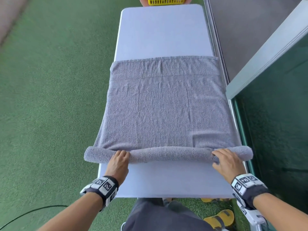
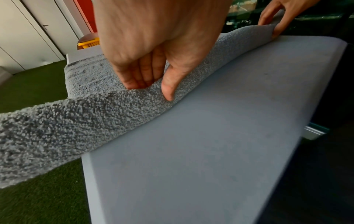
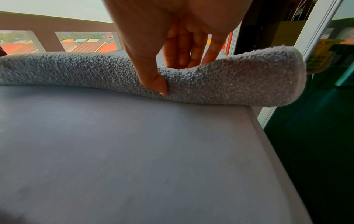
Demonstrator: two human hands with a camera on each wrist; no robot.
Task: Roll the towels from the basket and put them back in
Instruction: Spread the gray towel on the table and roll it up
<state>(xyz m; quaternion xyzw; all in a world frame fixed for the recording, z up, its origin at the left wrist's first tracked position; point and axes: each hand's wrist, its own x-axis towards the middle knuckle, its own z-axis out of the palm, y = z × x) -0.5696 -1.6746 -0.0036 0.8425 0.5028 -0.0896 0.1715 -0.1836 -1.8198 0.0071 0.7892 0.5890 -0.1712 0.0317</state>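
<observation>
A grey towel (image 1: pixel 163 104) lies spread along a white table (image 1: pixel 160 30), its near end wound into a thick roll (image 1: pixel 168 155) that overhangs both table sides. My left hand (image 1: pixel 119 161) grips the roll near its left end, thumb in front and fingers over the top (image 2: pixel 151 78). My right hand (image 1: pixel 224 161) grips it near the right end the same way (image 3: pixel 168 71). The roll (image 3: pixel 239 84) dents under the right fingers. A yellow basket (image 1: pixel 165 1) stands beyond the table's far end, mostly cut off by the frame.
Green artificial turf (image 1: pixel 50 97) covers the floor to the left. A sliding glass door and its metal frame (image 1: pixel 270 52) run close along the table's right side. Yellow sandals (image 1: pixel 220 219) lie by my feet. A black cable (image 1: pixel 25 212) crosses the turf at lower left.
</observation>
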